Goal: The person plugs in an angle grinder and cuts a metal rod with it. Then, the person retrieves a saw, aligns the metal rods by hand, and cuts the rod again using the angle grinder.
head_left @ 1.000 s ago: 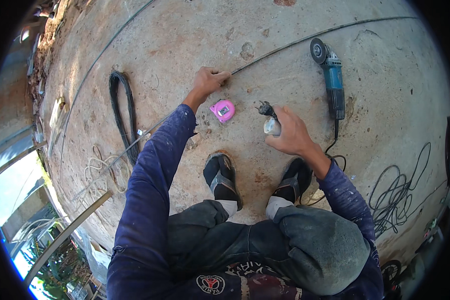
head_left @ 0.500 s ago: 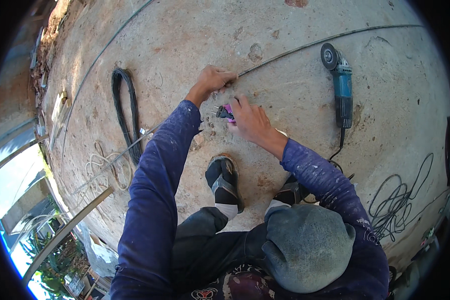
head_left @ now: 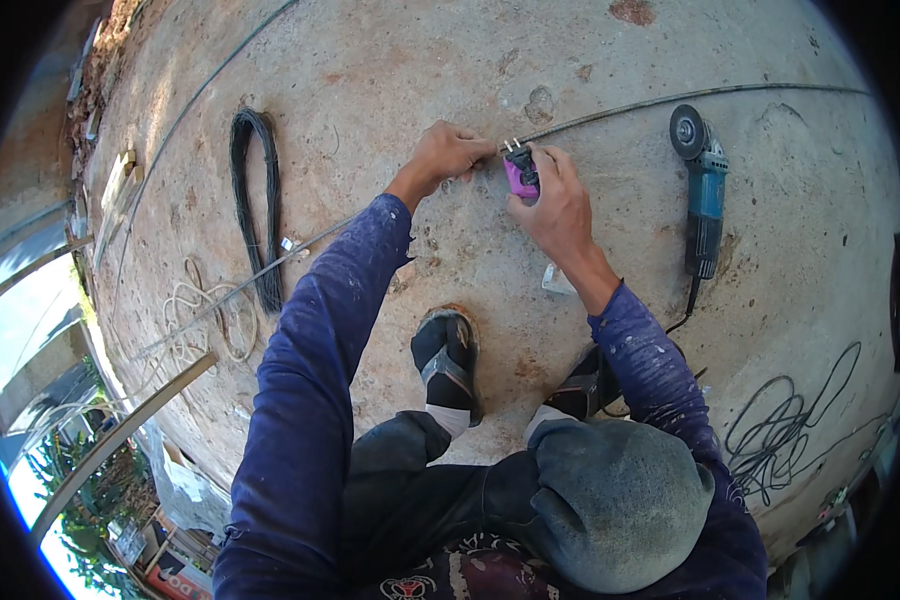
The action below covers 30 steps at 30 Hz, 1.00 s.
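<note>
My left hand (head_left: 448, 155) is closed, its fingertips pinched on a long thin metal rod (head_left: 660, 101) that lies across the concrete and curves off to the right. In my right hand (head_left: 560, 215) are a black power plug (head_left: 521, 159), its metal prongs pointing up and left, and a pink-purple object (head_left: 516, 182) whose kind I cannot make out. The plug's prongs are close beside the rod, just right of my left fingertips; whether they touch it I cannot tell.
An angle grinder (head_left: 707, 195) lies at the right, its cord trailing toward my foot. A loop of black wire (head_left: 240, 190) and pale rope (head_left: 185, 305) lie left. Black cable (head_left: 785, 430) is heaped at lower right. A small white item (head_left: 558, 280) lies near my right wrist.
My right hand has moved up and right with the plug and pink-purple object, turning the prongs upward beside the rod. My left hand has shifted slightly right, still at the rod.
</note>
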Each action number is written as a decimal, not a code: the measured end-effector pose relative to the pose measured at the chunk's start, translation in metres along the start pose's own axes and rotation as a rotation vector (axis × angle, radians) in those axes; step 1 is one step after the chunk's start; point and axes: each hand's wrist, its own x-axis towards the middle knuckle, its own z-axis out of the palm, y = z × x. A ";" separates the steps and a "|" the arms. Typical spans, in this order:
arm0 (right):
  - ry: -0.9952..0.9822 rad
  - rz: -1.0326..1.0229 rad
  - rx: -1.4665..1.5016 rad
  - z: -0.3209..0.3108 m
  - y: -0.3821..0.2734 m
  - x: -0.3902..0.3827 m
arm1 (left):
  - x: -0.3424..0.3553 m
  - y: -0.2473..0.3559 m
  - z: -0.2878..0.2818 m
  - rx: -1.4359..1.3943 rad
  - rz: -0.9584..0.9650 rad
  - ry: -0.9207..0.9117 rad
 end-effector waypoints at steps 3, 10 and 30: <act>-0.033 0.065 -0.012 -0.006 -0.001 0.005 | 0.000 0.002 -0.001 0.004 0.012 -0.020; -0.017 0.015 -0.019 -0.006 0.000 0.007 | 0.003 -0.002 0.002 0.006 0.037 0.013; -0.351 0.291 0.077 -0.158 0.014 -0.050 | -0.153 -0.035 0.222 0.372 0.242 0.320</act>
